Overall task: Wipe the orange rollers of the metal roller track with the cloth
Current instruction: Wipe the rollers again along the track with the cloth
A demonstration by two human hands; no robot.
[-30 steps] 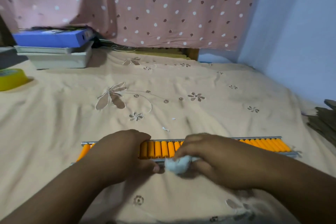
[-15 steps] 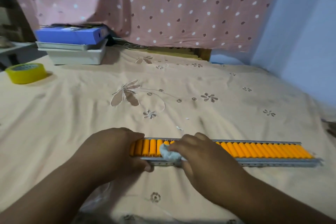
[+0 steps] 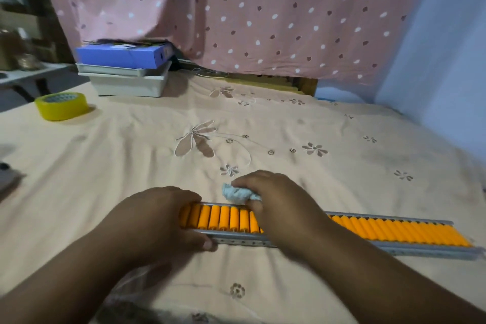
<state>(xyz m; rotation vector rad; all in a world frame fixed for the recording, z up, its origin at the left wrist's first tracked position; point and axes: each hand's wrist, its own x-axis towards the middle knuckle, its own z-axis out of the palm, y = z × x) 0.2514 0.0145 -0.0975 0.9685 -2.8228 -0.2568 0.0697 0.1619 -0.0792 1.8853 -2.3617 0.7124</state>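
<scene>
A long metal roller track (image 3: pixel 410 248) with a row of orange rollers (image 3: pixel 394 230) lies across the peach embroidered sheet, running left to right. My left hand (image 3: pixel 155 221) clamps the track's left end, thumb on the near rail. My right hand (image 3: pixel 278 205) holds a crumpled light grey cloth (image 3: pixel 236 193), bunched at the track's far rail, just past the rollers. The hand covers the middle rollers.
A yellow tape roll (image 3: pixel 61 105) sits at the far left. Behind it, a blue box (image 3: pixel 118 55) tops stacked white trays (image 3: pixel 128 81). A pink dotted curtain (image 3: pixel 236 13) hangs at the back, a blue wall (image 3: pixel 447 60) on the right.
My right hand has carried the cloth from the near rail across the rollers to the far rail. The view has swung left, showing more of the track's right end.
</scene>
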